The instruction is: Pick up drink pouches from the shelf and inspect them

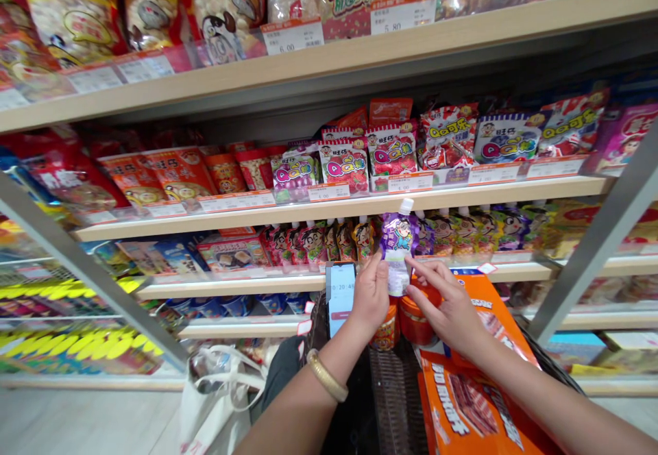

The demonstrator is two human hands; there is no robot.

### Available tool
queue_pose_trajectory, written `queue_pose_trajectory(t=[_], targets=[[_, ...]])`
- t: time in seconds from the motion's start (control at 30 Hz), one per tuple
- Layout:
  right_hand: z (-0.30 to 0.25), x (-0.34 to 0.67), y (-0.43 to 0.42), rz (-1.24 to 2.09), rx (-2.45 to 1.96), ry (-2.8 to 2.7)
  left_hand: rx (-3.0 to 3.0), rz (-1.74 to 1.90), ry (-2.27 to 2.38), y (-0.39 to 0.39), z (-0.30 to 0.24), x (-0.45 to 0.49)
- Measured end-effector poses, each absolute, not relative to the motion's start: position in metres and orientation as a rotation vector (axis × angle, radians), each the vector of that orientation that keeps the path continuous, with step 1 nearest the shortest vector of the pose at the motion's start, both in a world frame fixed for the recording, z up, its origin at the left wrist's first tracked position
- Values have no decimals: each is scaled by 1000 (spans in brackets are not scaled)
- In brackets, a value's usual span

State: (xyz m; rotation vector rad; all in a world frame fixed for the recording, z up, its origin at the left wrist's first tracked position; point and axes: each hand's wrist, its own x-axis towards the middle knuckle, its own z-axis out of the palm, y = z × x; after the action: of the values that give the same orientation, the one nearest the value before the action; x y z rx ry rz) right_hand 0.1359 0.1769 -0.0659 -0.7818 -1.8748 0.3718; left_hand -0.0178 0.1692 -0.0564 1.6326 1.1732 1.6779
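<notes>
A purple jelly pouch (397,236) with a white spout cap and a cartoon figure stands upright in my left hand (373,289), gripped at its lower left side. My right hand (446,304) is at the pouch's lower right, index finger stretched out to the white printed label, its fingers apart. Below the hands is a dark woven basket (393,400). In it are a red-lidded jar (419,311), a smaller orange tub (385,331) and large orange snack packs (478,400). A phone (340,301) showing a timer stands at the basket's left side.
Similar spouted pouches (313,242) line the shelf just behind. Above them, a shelf (349,206) carries gummy candy bags (393,150) and price tags. A white cloth bag (216,386) hangs at lower left. Grey metal posts (591,242) slant on both sides.
</notes>
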Motion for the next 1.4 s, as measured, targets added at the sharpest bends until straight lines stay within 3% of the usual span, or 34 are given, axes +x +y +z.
queue_pose_trajectory(t=[0.33, 0.57, 0.9, 1.4], targets=[[-79, 139, 188, 905, -669, -1716, 2079, 1471, 1032, 166, -53, -24], [-69, 137, 185, 754, -718, -1749, 1650, 1522, 933, 174, -57, -21], [-67, 140, 184, 256, -792, -1799, 1445, 1452, 937, 176, -57, -21], [-57, 142, 168, 34, -548, -1814, 1820, 1681, 869, 176, -55, -27]])
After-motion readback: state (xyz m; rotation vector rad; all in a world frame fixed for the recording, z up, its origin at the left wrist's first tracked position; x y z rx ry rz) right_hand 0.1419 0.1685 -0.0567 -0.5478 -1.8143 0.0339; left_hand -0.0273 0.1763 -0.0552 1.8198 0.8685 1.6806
